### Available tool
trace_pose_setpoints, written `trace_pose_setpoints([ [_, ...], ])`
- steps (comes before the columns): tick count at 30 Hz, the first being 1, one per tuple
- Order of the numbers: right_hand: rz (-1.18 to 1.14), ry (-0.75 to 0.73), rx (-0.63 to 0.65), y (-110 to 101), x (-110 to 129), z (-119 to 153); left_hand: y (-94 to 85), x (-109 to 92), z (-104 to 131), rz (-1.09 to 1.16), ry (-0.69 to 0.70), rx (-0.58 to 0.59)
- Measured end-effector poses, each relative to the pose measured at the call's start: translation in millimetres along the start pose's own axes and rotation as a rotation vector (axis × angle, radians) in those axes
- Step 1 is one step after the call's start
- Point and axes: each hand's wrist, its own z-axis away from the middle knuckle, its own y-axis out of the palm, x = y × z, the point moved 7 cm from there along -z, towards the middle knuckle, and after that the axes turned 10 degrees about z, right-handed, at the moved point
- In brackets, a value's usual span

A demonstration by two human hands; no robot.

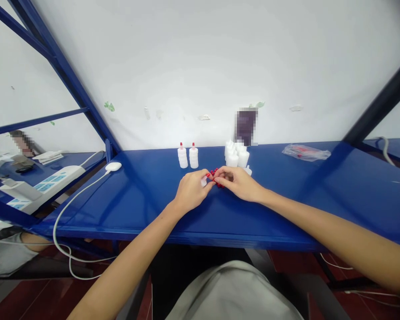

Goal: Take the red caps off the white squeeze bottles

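Observation:
My left hand [194,189] is closed around a small white piece [204,181], mostly hidden by the fingers. Its fingertips meet those of my right hand [238,181], whose thumb and index finger pinch together at a small red tip. Just behind and between the hands lie several small red caps [214,171] on the blue table [146,191]. Two white ribbed bottles with red tips, one [183,158] beside the other [194,158], stand upright behind my left hand. Several white bottles without red tips [232,159] stand grouped behind my right hand.
A clear plastic bag [306,152] with red items lies at the back right. A white round device [113,166] with a cable is at the left. Beyond the blue frame are a power strip [48,186] and another person's arm [36,242]. A white wall borders the table's back.

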Motion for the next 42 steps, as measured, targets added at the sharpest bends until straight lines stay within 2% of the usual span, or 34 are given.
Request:
trace_pose_setpoints([
  [4,0.328,-0.118,-0.016,2,5,2,-7.3,5,7,-0.014,-0.06,-0.014],
  [8,0.636,-0.226,-0.002,8,12,3,-13.3,7,27,0.17,-0.14,-0.045],
  [12,0.749,-0.235,-0.011,13,14,3,-6.6,5,47,0.369,-0.226,0.011],
  [15,0.765,-0.218,-0.024,8,15,4,-6.5,1,50,0.229,-0.231,-0.002],
  [18,0.818,-0.133,-0.087,-13,15,8,-9.3,-3,49,-0.016,-0.205,-0.031],
  [21,0.976,0.078,-0.105,-44,1,13,-9.4,-2,48,-0.055,-0.209,-0.026],
  [24,1.101,0.322,0.017,-68,-26,17,-9.6,1,50,-0.014,-0.234,-0.029],
  [26,1.102,0.41,0.105,-76,-42,18,-9.7,1,51,-0.004,-0.24,-0.031],
  [29,1.062,0.455,0.161,-79,-55,17,-8.9,-2,51,-0.004,-0.202,-0.017],
  [34,0.999,0.416,0.222,-71,-61,15,-6.4,-4,49,0.014,-0.182,0.023],
  [42,0.978,0.391,0.214,-65,-64,13,-5.2,-8,50,0.012,-0.113,0.039],
])
